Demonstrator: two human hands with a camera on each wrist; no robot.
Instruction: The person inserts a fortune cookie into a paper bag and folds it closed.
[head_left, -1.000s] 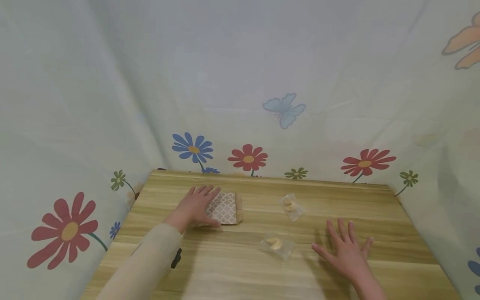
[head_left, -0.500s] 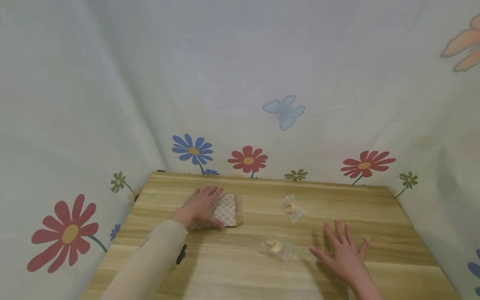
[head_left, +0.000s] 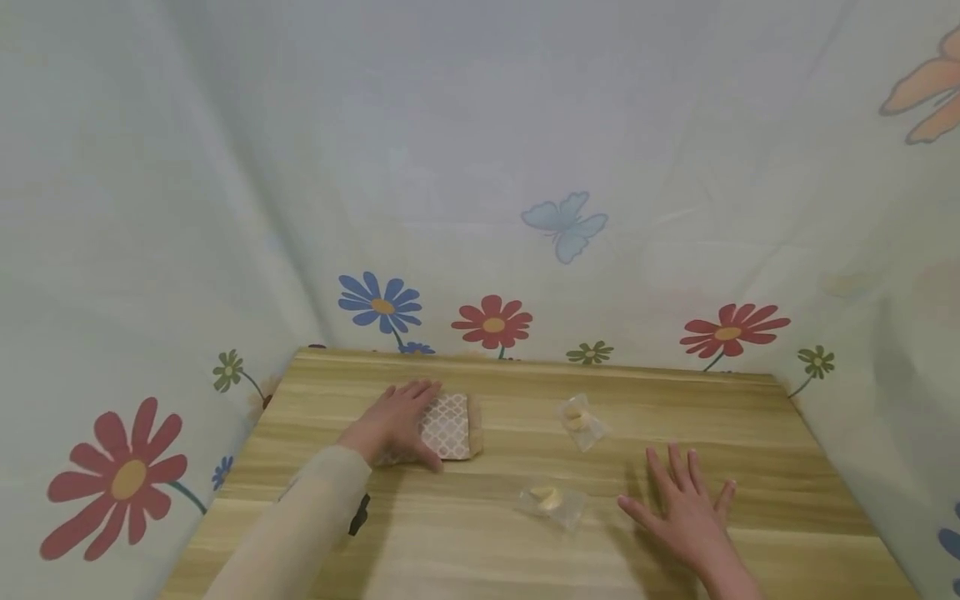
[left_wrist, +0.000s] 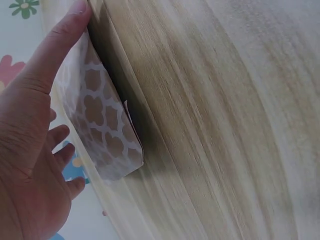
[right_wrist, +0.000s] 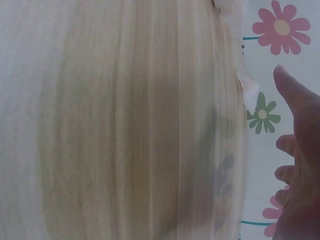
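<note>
A flat paper bag (head_left: 447, 427) with a brown-and-white lattice pattern lies on the left side of the table, its plain brown edge facing right. Over its left part spreads my left hand (head_left: 392, 423), thumb near the bag's front edge and fingers toward its far edge. In the left wrist view the bag (left_wrist: 107, 125) sits beside the thumb, and the fingers stand apart from each other; contact is unclear. My right hand (head_left: 686, 512) hovers over the right side, fingers spread, holding nothing. Left of it are two fortune cookies in clear wrappers, a nearer one (head_left: 550, 500) and a farther one (head_left: 578, 417).
The wood-grain table (head_left: 675, 408) ends at a back edge against a pale curtain (head_left: 450, 167) printed with flowers and butterflies. A small black thing (head_left: 359, 515) shows beside the left sleeve (head_left: 300, 517), mostly hidden.
My left hand slides slightly right over the bag, then a little back left. The view shifts slightly. The bag, the cookies and my right hand stay nearly where they were.
</note>
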